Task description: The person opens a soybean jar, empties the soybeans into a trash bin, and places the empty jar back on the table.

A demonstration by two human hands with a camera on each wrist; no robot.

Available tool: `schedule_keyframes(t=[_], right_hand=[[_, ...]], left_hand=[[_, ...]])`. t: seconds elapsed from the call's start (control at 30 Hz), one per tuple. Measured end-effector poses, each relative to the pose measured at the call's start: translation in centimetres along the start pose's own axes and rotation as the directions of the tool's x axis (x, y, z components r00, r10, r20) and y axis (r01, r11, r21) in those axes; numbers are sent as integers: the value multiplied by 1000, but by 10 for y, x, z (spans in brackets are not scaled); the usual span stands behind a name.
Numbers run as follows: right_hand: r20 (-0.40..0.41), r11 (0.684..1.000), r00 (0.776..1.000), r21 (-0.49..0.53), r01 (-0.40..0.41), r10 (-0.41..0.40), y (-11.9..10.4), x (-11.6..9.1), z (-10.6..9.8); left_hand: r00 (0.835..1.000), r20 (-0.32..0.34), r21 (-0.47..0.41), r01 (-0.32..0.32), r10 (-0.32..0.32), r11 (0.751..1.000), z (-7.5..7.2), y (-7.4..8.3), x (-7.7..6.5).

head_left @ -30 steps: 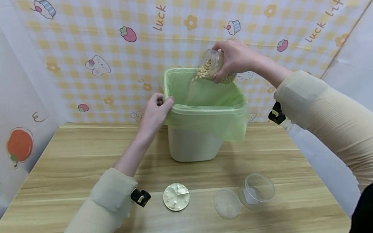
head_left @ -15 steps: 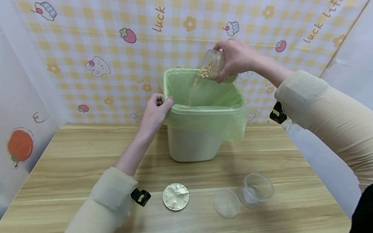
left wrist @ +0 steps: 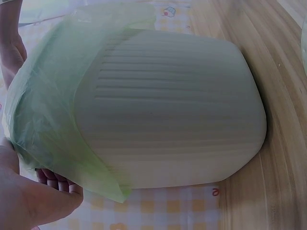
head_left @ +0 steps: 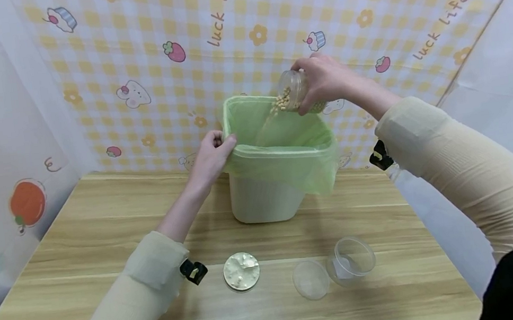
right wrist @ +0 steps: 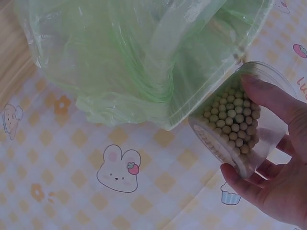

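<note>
A pale trash bin point(head_left: 266, 199), lined with a green plastic bag point(head_left: 286, 164) folded over its rim, stands upright at the back of the table. My left hand point(head_left: 210, 161) grips its left rim, thumb over the bag and fingers curled beside it. Above the far right rim, my right hand point(head_left: 326, 81) holds a clear plastic jar point(head_left: 292, 82) tipped with its mouth toward the bin. Small round beige beans point(right wrist: 232, 120) lie along the jar's lower side. A stream of them falls into the bag; the bin's bottom is hidden.
In front of the bin, a round silvery lid point(head_left: 242, 271), a clear flat lid point(head_left: 311, 280) and a clear plastic tub point(head_left: 352, 261) lie on the wooden table point(head_left: 199, 316). A yellow checked cloth point(head_left: 128, 53) hangs close behind the bin.
Fewer beans show in the jar as they keep pouring into the bag. The jar's mouth sits slightly lower; my left hand stays on the rim.
</note>
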State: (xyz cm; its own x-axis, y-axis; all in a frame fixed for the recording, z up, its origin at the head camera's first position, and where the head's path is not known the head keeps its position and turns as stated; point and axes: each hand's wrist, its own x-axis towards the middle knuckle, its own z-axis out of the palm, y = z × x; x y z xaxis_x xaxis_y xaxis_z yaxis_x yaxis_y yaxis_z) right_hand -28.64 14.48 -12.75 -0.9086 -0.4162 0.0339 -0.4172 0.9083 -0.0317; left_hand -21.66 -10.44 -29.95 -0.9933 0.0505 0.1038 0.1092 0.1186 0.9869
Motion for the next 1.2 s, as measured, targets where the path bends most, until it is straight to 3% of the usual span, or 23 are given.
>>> schedule_keyframes(t=[1.2], right_hand=[[-29, 996, 999, -84, 18, -20, -6, -2, -6]], left_hand=[[1000, -11, 1, 3, -3, 1000, 2, 1, -1]])
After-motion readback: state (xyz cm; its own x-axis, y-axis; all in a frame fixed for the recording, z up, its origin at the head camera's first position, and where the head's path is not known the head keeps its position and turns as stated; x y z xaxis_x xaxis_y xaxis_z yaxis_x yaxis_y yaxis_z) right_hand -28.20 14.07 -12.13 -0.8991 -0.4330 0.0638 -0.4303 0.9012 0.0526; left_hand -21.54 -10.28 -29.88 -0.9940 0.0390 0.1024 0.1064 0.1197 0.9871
